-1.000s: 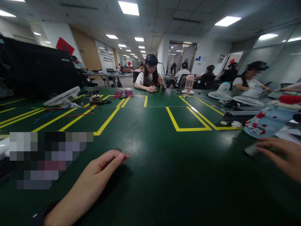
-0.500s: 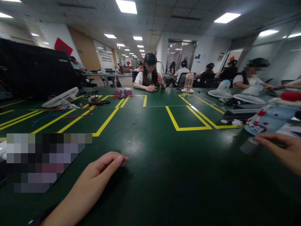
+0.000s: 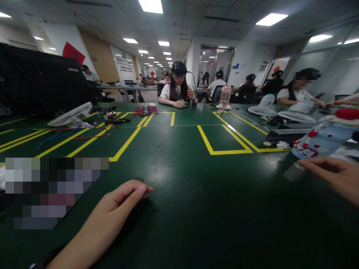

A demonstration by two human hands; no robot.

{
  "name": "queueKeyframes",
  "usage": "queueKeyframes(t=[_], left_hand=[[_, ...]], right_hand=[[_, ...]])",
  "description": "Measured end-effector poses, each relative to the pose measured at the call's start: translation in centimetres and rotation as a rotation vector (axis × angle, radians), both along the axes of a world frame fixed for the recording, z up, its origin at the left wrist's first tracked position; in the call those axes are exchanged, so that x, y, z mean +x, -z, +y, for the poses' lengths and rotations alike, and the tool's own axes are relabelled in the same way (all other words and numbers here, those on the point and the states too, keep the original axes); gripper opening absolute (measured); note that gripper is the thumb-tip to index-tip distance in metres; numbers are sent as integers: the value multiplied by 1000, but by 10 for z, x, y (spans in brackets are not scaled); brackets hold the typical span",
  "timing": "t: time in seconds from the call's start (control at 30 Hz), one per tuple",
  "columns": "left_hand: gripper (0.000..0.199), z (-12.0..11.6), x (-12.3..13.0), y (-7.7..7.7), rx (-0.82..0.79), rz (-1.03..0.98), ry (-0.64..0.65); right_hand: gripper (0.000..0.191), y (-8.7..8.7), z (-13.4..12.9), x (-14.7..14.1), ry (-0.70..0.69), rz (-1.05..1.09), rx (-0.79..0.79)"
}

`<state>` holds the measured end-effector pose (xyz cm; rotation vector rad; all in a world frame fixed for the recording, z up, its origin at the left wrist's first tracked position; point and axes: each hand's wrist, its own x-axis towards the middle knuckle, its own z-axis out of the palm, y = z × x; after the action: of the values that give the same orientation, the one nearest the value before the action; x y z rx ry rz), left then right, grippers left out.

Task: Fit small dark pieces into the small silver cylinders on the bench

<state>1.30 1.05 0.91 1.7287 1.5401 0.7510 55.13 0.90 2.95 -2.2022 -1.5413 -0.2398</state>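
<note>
the small grey cylinder [image 3: 295, 172] was at the fingertips of the right hand [image 3: 338, 176], whose thumb and fingers were pinched narrow on its upper end. it sat tilted over the right side of the green table [image 3: 196, 209]; whether its lower end touched the surface, i could not tell. the left hand [image 3: 125, 200] lay well apart from it, to its left, with thumb and fingertips drawn together. a light blue container [image 3: 319, 140] with a red top stood just beyond the cylinder and the right hand. across the table sat a person [image 3: 178, 87], near a pile of coloured wires [image 3: 146, 110].
</note>
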Motion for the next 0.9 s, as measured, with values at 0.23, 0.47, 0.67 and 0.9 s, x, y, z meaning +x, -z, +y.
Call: queueKeyframes(t=[0.23,0.47,0.67,0.9], left_hand=[[33,-1,-1,0,2,9,29],[30,-1,11,-4,39,50,92],[22,-2,42,-15,192,109,205],[14,-6,61,-19,260,-40,312]], right_hand=[[56,-5,-15,-21,23,224,-148],[56,3,-25,-79,-235,67,-20],[45,13,-24,-224,-968,283,-89],[63,33,-16,-282,-1016,699,-135]])
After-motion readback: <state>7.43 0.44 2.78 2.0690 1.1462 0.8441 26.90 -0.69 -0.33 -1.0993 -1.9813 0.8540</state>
